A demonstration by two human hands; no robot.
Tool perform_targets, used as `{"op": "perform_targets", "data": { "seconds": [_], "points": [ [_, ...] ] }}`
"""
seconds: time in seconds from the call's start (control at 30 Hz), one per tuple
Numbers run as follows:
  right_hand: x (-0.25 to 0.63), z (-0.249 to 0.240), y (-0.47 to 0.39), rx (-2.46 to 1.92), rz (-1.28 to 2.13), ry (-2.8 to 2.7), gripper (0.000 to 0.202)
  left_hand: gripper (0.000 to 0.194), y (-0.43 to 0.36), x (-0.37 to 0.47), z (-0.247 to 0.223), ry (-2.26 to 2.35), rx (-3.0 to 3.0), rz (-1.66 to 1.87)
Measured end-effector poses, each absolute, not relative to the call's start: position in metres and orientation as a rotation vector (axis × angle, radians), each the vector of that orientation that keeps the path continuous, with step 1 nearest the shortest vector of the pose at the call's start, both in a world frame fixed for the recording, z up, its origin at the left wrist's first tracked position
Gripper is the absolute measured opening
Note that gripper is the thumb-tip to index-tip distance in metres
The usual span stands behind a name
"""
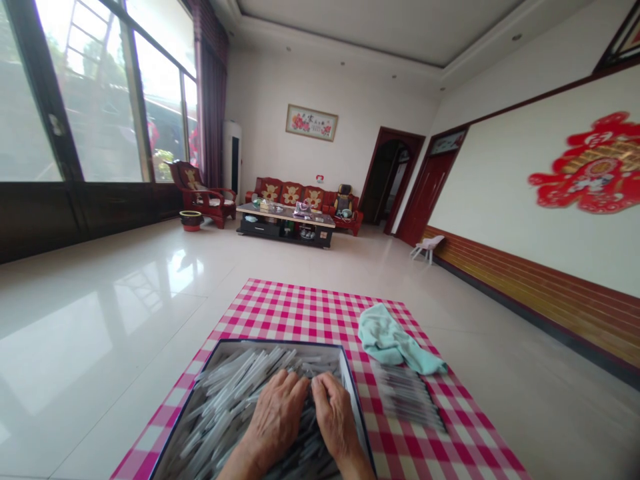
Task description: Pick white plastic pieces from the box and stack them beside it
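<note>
A shallow box with a dark blue rim [349, 363] is filled with many slim translucent tubes [220, 427] that look like pen barrels. Above its right half, my left hand [280, 413] and my right hand [334, 412] are close together, fingertips nearly meeting. The fingers of both are curled closed; whatever is pinched between them is hidden or too small to name. Just right of the box, a row of similar clear tubes with dark ends [407, 393] lies side by side on the pink checked cloth [310, 307], slightly blurred.
A crumpled mint-green cloth [387, 337] lies behind the row of tubes, near the table's right edge. Across the tiled floor stand a low coffee table [285, 223], a red wooden sofa [280, 190], an armchair [203, 193] and a small stool [427, 247].
</note>
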State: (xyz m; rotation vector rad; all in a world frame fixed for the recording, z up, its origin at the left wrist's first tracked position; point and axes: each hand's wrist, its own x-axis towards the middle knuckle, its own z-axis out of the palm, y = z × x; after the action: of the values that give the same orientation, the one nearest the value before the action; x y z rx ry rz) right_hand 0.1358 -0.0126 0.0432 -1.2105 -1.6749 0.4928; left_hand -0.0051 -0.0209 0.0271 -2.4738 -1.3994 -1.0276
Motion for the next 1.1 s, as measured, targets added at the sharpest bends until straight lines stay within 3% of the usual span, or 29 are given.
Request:
{"op": "perform_targets", "data": {
  "seconds": [0.53,0.77,1.1],
  "points": [
    [0.1354,0.0391,-0.0105,-1.244,0.433,-1.692,0.048,0.022,-0.0205,-0.0042,0.0233,-1.367,-2.444,-1.05],
    [0.1361,0.0373,-0.0106,-1.247,0.634,-1.602,0.048,0.022,-0.0205,-0.0049,0.0233,-1.387,-2.467,-1.026],
    [0.1399,0.0395,-0.009,-1.317,0.455,-1.611,0.043,0.021,-0.0198,-0.0051,0.0259,-1.392,-2.423,-1.05]
  ]
}}
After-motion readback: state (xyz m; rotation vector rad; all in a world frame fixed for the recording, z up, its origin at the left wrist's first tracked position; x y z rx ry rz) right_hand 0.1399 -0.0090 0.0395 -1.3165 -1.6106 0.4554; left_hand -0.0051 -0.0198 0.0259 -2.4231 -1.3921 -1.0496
